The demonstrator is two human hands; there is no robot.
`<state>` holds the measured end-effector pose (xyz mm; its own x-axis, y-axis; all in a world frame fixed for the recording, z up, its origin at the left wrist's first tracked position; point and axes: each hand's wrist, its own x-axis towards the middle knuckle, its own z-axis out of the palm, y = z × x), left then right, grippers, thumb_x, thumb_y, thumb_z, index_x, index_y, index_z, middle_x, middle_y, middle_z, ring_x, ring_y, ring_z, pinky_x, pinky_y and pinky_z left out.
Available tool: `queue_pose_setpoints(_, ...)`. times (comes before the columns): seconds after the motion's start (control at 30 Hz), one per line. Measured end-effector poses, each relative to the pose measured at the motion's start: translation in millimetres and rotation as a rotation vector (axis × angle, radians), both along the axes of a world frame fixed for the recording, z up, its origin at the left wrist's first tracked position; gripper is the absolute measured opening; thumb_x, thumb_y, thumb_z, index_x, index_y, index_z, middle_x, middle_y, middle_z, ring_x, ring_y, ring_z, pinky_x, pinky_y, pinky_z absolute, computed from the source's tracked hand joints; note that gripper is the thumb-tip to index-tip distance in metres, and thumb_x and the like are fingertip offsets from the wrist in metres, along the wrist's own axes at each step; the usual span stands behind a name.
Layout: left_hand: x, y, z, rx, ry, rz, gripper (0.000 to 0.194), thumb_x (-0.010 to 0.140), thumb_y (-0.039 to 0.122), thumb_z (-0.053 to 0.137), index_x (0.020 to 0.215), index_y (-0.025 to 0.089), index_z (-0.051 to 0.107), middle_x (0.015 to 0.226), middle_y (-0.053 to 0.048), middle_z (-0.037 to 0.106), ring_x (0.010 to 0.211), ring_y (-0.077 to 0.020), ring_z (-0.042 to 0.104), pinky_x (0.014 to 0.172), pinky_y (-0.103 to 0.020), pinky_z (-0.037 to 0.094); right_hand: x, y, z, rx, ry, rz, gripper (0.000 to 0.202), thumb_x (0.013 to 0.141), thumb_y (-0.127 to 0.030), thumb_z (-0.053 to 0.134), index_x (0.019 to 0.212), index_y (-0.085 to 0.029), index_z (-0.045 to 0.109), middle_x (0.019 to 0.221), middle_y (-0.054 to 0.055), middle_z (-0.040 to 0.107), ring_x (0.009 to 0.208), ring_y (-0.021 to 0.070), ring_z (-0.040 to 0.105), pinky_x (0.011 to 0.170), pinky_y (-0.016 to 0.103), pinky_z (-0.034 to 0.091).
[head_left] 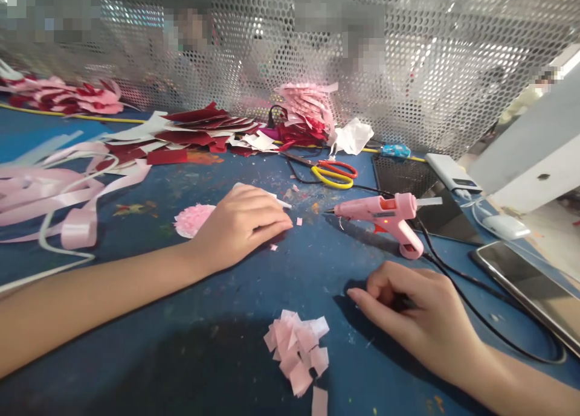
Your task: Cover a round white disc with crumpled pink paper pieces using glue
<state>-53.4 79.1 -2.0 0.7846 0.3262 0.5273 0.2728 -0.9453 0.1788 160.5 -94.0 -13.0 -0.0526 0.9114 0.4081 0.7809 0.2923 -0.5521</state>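
My left hand (242,221) lies palm down on the blue table (217,331), pressing on a white strip whose tip pokes out past the fingers. A round pink ribbon flower (193,218) lies just left of that hand, partly hidden by it. My right hand (419,316) rests on the table nearer to me, fingers curled and index finger pointing left; nothing shows inside it. A small pile of pale pink ribbon pieces (299,349) lies between the two hands, close to my right hand. A pink glue gun (385,214) stands on its stand above my right hand, nozzle pointing left.
Scissors with yellow and red handles (333,173) lie behind the glue gun. Loops of pink ribbon (49,192) lie at left, dark red and white cut pieces (199,129) at the back. A phone (530,286) and black cable lie at right. A perforated metal screen (408,60) stands behind.
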Motion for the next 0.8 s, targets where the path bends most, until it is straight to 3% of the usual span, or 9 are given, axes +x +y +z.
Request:
queue_pose_setpoints(0.1, 2, 3, -2.4, 0.094, 0.033, 0.084, 0.017, 0.088, 0.022, 0.050, 0.092, 0.021, 0.067, 0.094, -0.004, 0.070, 0.094, -0.0196, 0.060, 0.088, -0.037, 0.041, 0, -1, -0.9, -0.024, 0.004, -0.011, 0.027, 0.083, -0.027, 0.059, 0.060, -0.019, 0.047, 0.046, -0.008, 0.046, 0.040, 0.0042, 0.038, 0.040, 0.015, 0.033)
queue_pose_setpoints(0.23, 3, -5, -2.4, 0.155, -0.013, 0.077, 0.021, 0.088, 0.016, 0.047, 0.100, 0.020, 0.063, 0.100, -0.006, 0.067, 0.099, -0.0201, 0.057, 0.091, -0.037, 0.040, 0, -2, -1.4, -0.034, -0.001, -0.022, 0.028, 0.083, -0.029, 0.059, 0.060, -0.020, 0.047, 0.046, -0.008, 0.045, 0.040, 0.0045, 0.038, 0.039, 0.016, 0.033)
queue_pose_setpoints(0.3, 4, -9, -0.5, 0.177, 0.006, -0.006, 0.021, 0.087, 0.028, 0.053, 0.103, 0.019, 0.062, 0.102, -0.008, 0.066, 0.101, -0.0219, 0.056, 0.092, -0.039, 0.040, 0, -2, -1.4, -0.034, 0.002, -0.023, 0.028, 0.083, -0.030, 0.059, 0.060, -0.020, 0.048, 0.046, -0.007, 0.046, 0.040, 0.0048, 0.038, 0.039, 0.016, 0.033)
queue_pose_setpoints(0.43, 8, -14, 2.8, 0.226, 0.182, -0.250, 0.050, 0.077, 0.056, 0.058, 0.114, 0.021, 0.056, 0.114, -0.010, 0.062, 0.114, -0.0276, 0.051, 0.104, -0.049, 0.028, 0, -2, -1.3, -0.033, -0.014, -0.024, 0.029, 0.083, -0.031, 0.058, 0.059, -0.020, 0.049, 0.046, -0.006, 0.046, 0.039, 0.0053, 0.039, 0.038, 0.017, 0.032)
queue_pose_setpoints(0.5, 9, -16, 2.1, 0.252, 0.240, -0.220, 0.047, 0.080, 0.049, 0.058, 0.118, 0.021, 0.053, 0.120, -0.011, 0.059, 0.123, -0.0287, 0.044, 0.108, -0.053, 0.022, 0, -2, -1.0, -0.028, -0.025, -0.019, 0.029, 0.083, -0.031, 0.058, 0.059, -0.020, 0.048, 0.045, -0.007, 0.045, 0.039, 0.0052, 0.038, 0.038, 0.017, 0.032)
queue_pose_setpoints(0.6, 11, -20, -1.1, 0.284, 0.239, -0.053, 0.030, 0.089, 0.022, 0.049, 0.119, 0.019, 0.052, 0.126, -0.013, 0.055, 0.129, -0.0279, 0.038, 0.108, -0.055, 0.021, 1, -2, -0.2, -0.018, -0.043, -0.013, 0.029, 0.083, -0.030, 0.059, 0.059, -0.020, 0.047, 0.045, -0.007, 0.044, 0.039, 0.0050, 0.037, 0.039, 0.017, 0.032)
queue_pose_setpoints(0.67, 11, -25, -2.5, 0.298, 0.204, 0.020, 0.029, 0.090, 0.010, 0.042, 0.115, 0.020, 0.053, 0.128, -0.012, 0.054, 0.131, -0.0273, 0.036, 0.108, -0.057, 0.019, 2, -2, 0.9, -0.006, -0.064, 0.008, 0.028, 0.084, -0.028, 0.058, 0.060, -0.020, 0.048, 0.047, -0.007, 0.046, 0.040, 0.0053, 0.039, 0.039, 0.017, 0.034)
queue_pose_setpoints(0.77, 11, -32, -1.2, 0.335, 0.133, 0.004, 0.024, 0.090, 0.012, 0.045, 0.107, 0.024, 0.056, 0.129, -0.006, 0.054, 0.130, -0.0247, 0.039, 0.110, -0.058, 0.016, 1, -1, 3.0, 0.057, -0.174, 0.188, 0.009, 0.086, -0.026, 0.056, 0.082, -0.019, 0.060, 0.069, 0.000, 0.062, 0.059, 0.0102, 0.055, 0.055, 0.021, 0.046)
queue_pose_setpoints(0.8, 11, -33, -0.1, 0.341, 0.108, -0.027, 0.022, 0.089, 0.014, 0.048, 0.105, 0.026, 0.057, 0.128, -0.003, 0.055, 0.128, -0.0231, 0.042, 0.111, -0.056, 0.017, 0, -1, 3.7, 0.076, -0.233, 0.278, 0.013, 0.087, -0.025, 0.055, 0.096, -0.019, 0.062, 0.081, 0.004, 0.065, 0.069, 0.0128, 0.058, 0.063, 0.024, 0.049)
